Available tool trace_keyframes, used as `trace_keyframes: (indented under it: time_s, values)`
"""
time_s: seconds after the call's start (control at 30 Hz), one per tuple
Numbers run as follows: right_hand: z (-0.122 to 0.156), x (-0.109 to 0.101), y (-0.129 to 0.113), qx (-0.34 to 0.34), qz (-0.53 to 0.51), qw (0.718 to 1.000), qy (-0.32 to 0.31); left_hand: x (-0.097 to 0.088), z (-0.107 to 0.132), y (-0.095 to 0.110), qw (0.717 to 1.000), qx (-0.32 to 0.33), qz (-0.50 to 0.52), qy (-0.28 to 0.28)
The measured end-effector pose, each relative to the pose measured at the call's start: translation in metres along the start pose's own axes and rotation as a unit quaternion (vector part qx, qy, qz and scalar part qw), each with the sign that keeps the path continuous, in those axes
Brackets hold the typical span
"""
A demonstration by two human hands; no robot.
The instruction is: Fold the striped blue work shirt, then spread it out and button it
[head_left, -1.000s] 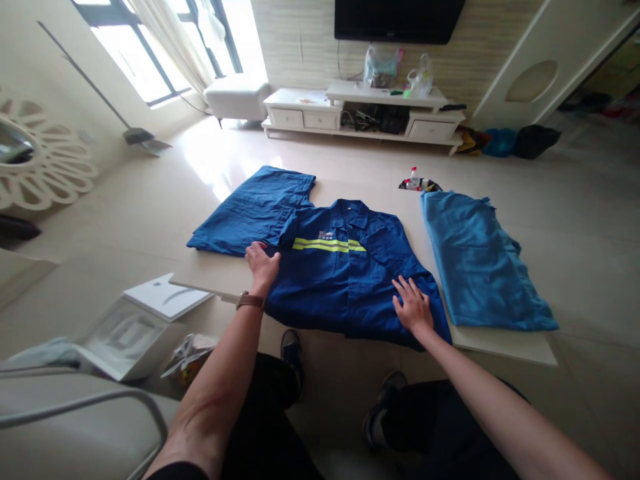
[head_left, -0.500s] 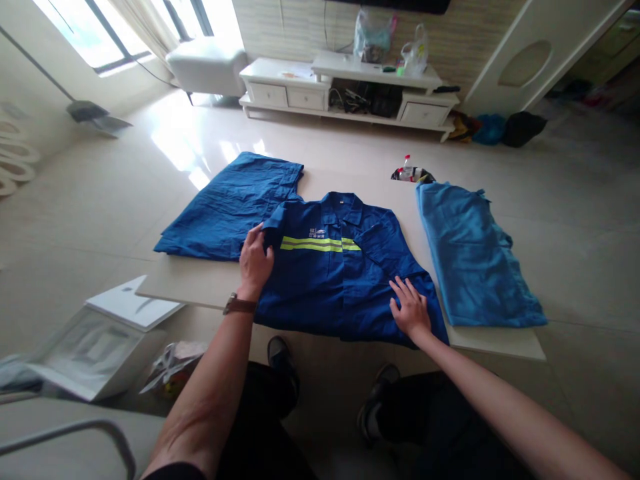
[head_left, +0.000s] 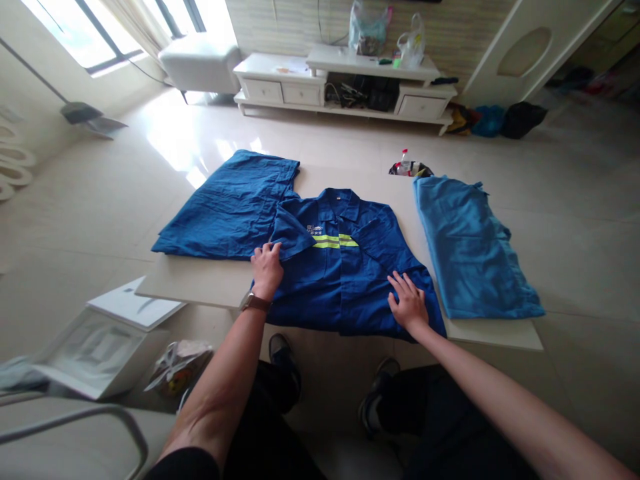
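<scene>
A dark blue work jacket [head_left: 345, 287] with a yellow reflective stripe lies spread on a pale board [head_left: 195, 283]. Its short sleeve [head_left: 293, 233] is folded in across the chest, hiding part of the stripe. My left hand [head_left: 267, 270] grips the edge of that sleeve at the jacket's side. My right hand [head_left: 409, 302] rests flat on the jacket's lower right, fingers apart. Folded dark blue trousers [head_left: 230, 210] lie to the left, and a lighter blue garment [head_left: 467, 250] lies to the right.
A bottle and a crumpled packet [head_left: 410, 169] lie at the board's far edge. A white box [head_left: 100, 353] and a plastic bag [head_left: 177, 367] sit on the floor at lower left. A white TV cabinet [head_left: 340, 87] stands along the far wall.
The jacket's sleeve has folded inward over the chest and now covers the stripe's left part. My left hand has shifted right and down with it. The view has tilted slightly.
</scene>
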State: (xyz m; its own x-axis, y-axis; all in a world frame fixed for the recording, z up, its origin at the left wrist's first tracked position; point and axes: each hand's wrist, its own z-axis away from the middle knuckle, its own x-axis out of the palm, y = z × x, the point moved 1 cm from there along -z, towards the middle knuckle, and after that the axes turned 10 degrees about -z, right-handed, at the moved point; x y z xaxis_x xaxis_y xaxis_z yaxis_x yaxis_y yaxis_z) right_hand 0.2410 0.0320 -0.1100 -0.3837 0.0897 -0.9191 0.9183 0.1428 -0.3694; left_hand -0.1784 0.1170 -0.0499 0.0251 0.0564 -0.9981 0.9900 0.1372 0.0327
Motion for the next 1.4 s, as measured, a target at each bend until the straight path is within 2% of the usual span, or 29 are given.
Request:
trace_keyframes:
  time_s: [0.1, 0.27, 0.37, 0.47, 0.6, 0.73, 0.87, 0.97, 1.07, 1.23, 1.4]
  values:
    - [0.001, 0.001, 0.001, -0.004, 0.001, 1.0, 0.001, -0.003, -0.003, 0.001, 0.999, 0.019, 0.019, 0.019]
    - [0.001, 0.001, 0.003, -0.006, 0.01, 1.0, 0.004, -0.011, -0.002, 0.015, 0.996, 0.049, 0.061, 0.044]
    - [0.001, 0.0, 0.002, -0.008, 0.012, 1.0, 0.005, -0.003, 0.004, 0.02, 0.995, 0.087, 0.051, -0.007]
    - [0.001, 0.0, 0.001, -0.004, 0.01, 1.0, 0.002, 0.013, 0.01, 0.02, 0.99, 0.124, 0.005, -0.064]
    - [0.001, -0.001, 0.001, -0.003, 0.004, 1.0, 0.006, 0.033, 0.011, 0.008, 0.986, 0.1, 0.02, -0.13]
    - [0.001, 0.0, 0.002, -0.004, 0.001, 1.0, 0.008, 0.041, 0.006, -0.002, 0.989, 0.06, 0.042, -0.128]
    - [0.001, 0.0, 0.003, -0.005, -0.002, 1.0, 0.008, 0.036, 0.005, 0.002, 0.99, 0.057, 0.05, -0.116]
    - [0.001, 0.0, 0.002, -0.004, -0.003, 1.0, 0.006, 0.03, 0.005, 0.012, 0.988, 0.116, 0.046, -0.093]
    - [0.0, 0.0, 0.002, -0.006, -0.005, 1.0, 0.008, 0.03, 0.003, 0.021, 0.979, 0.157, 0.053, -0.118]
    - [0.001, -0.001, 0.001, -0.004, -0.002, 1.0, 0.005, 0.033, -0.003, 0.033, 0.976, 0.152, 0.065, -0.144]
    - [0.001, -0.002, 0.0, -0.004, 0.001, 1.0, 0.001, 0.023, -0.007, 0.048, 0.977, 0.127, 0.075, -0.151]
